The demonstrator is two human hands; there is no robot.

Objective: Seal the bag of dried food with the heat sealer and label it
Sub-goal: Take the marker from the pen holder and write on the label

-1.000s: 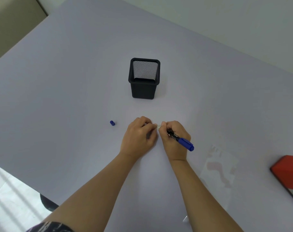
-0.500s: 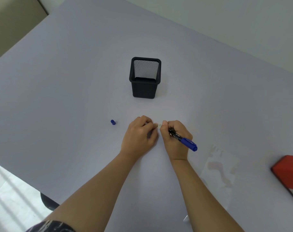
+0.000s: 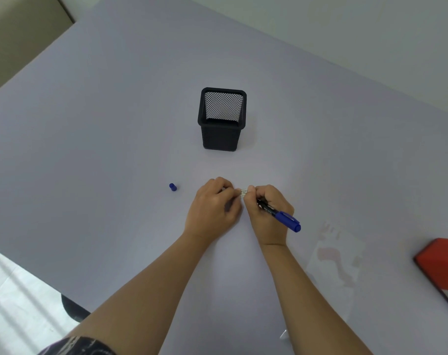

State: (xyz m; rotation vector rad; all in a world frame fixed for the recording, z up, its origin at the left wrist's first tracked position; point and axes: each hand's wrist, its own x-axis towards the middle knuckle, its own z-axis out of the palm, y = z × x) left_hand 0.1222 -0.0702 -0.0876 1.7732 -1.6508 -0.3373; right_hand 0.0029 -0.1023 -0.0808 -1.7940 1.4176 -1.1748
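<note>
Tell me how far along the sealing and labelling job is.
Done: marker uncapped, cap lying aside. In hand: left hand and right hand pinch the small label, the right also holding the marker. Left: sticking it on the bag near the heat sealer; its seal I cannot judge.

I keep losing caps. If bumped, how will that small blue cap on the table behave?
The blue cap looks small and cylindrical, so it would probably roll on the smooth table. Being that small, it is likely very light; a slight nudge should move it.
</note>
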